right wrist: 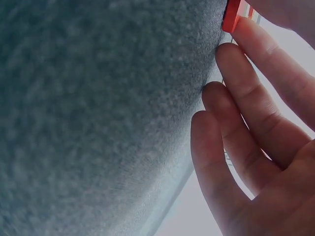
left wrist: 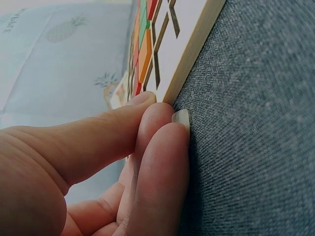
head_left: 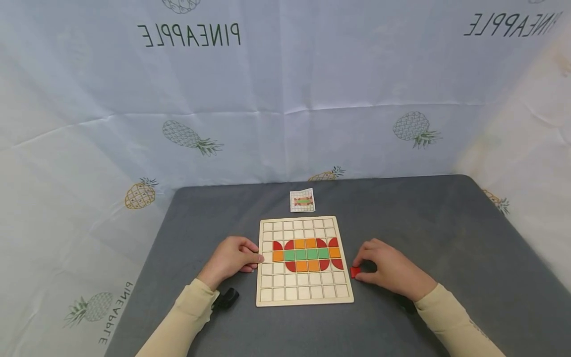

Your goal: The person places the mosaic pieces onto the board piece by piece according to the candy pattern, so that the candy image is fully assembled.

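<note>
A light wooden grid board (head_left: 291,293) lies on the table, with a pattern of green squares (head_left: 301,254), orange squares (head_left: 301,266) and dark-red quarter-round pieces (head_left: 337,264). My left hand (head_left: 229,260) grips the board's left edge. In the left wrist view the thumb (left wrist: 142,98) lies over the rim, with the fingertips against the side. Just right of the board, my right hand (head_left: 392,267) pinches a small red piece (head_left: 355,271) between thumb and index finger. The right wrist view shows this red piece (right wrist: 232,17) close to the tabletop, the other fingers spread beside it.
Behind the board lies a small paper card (head_left: 302,201) printed with a similar coloured pattern on a grid. The table (head_left: 214,213) has a dark grey cloth surface. A pale curtain (head_left: 276,74) with pineapple prints hangs behind and beside it.
</note>
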`<state>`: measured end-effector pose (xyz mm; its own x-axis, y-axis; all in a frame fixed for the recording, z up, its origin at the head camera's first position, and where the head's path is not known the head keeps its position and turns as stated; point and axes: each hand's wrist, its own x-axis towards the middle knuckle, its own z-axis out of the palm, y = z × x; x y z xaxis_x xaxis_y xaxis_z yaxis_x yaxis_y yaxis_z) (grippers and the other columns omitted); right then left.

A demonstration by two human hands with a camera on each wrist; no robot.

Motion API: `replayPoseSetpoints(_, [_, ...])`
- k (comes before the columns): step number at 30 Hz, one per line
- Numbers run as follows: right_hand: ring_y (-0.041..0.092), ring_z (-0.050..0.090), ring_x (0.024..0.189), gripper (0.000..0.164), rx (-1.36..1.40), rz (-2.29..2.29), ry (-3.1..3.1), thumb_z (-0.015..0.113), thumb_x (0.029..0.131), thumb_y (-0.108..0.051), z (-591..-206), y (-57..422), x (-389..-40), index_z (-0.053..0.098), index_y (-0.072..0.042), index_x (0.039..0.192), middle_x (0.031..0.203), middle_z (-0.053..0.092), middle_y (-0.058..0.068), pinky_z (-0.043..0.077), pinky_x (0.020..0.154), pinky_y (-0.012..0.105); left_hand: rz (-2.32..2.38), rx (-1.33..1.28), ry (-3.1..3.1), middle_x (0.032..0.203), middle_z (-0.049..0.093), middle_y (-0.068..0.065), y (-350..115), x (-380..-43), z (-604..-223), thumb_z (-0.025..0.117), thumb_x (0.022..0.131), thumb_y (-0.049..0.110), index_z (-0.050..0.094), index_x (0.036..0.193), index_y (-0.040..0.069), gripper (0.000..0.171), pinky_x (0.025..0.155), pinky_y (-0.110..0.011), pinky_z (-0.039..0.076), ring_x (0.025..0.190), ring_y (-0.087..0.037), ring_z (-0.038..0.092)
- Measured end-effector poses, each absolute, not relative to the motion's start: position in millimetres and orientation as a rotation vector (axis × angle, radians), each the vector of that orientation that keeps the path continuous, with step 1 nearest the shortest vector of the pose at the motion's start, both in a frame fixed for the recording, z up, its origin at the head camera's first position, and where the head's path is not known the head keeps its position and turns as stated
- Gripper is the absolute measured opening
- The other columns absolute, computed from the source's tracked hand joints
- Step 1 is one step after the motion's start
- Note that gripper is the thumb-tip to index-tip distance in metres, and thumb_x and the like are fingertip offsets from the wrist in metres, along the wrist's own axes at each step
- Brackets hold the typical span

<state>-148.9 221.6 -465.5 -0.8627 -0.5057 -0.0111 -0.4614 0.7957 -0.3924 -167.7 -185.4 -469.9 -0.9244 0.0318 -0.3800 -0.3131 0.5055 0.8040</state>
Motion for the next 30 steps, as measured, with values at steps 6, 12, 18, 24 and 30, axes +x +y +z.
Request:
replayPoseSetpoints(6, [0.004,0.057,0.093,0.022,-0.793,-0.581,2.885,0.097,0.083,-0.029,-463.6,223.0,-151.1,0.078,-0.035,0.095,0.096,0.063,-0.020,0.061,0.080,0.028,1.383,-0.242,2.411,0.085,0.076,-0.009,-186.5,-167.4,-470.4,0.092,0.087,0.013,0.074,0.107,0.001,0.029,0.066,-0.032,0.068,0.071,-0.016,0.076])
replayPoseSetpoints(12, [0.007,0.058,0.094,0.022,-0.780,-0.599,2.909,0.096,0.085,-0.026,-456.3,215.4,-157.4,0.079,-0.035,0.095,0.096,0.065,-0.017,0.061,0.081,0.029,1.378,-0.255,2.410,0.084,0.076,-0.008,-185.4,-168.1,-470.2,0.092,0.087,0.013,0.074,0.106,0.002,0.029,0.066,-0.031,0.068,0.070,-0.015,0.076])
replayPoseSetpoints(18, [0.012,0.059,0.097,0.019,-0.825,-0.604,2.888,0.095,0.085,-0.028,-445.4,184.8,-167.9,0.080,-0.029,0.097,0.098,0.066,-0.014,0.061,0.082,0.030,1.371,-0.252,2.419,0.084,0.077,-0.008,-184.8,-168.8,-470.3,0.092,0.087,0.013,0.074,0.105,0.003,0.028,0.066,-0.031,0.068,0.070,-0.015,0.075])
replayPoseSetpoints(24, [0.007,0.058,0.094,0.014,-0.942,-0.632,2.856,0.092,0.088,-0.029,-440.6,136.2,-177.1,0.082,-0.025,0.096,0.098,0.069,-0.012,0.060,0.082,0.028,1.361,-0.233,2.440,0.082,0.075,-0.008,-186.3,-168.9,-471.1,0.093,0.086,0.014,0.074,0.101,0.004,0.026,0.063,-0.031,0.067,0.067,-0.014,0.074])
replayPoseSetpoints(30, [0.010,0.058,0.094,0.012,-1.095,-0.657,2.793,0.090,0.091,-0.029,-432.8,89.7,-179.4,0.083,-0.021,0.098,0.098,0.071,-0.007,0.059,0.080,0.028,1.378,-0.238,2.419,0.082,0.076,-0.008,-186.9,-169.0,-470.1,0.093,0.086,0.014,0.074,0.101,0.004,0.026,0.063,-0.031,0.067,0.067,-0.014,0.075])
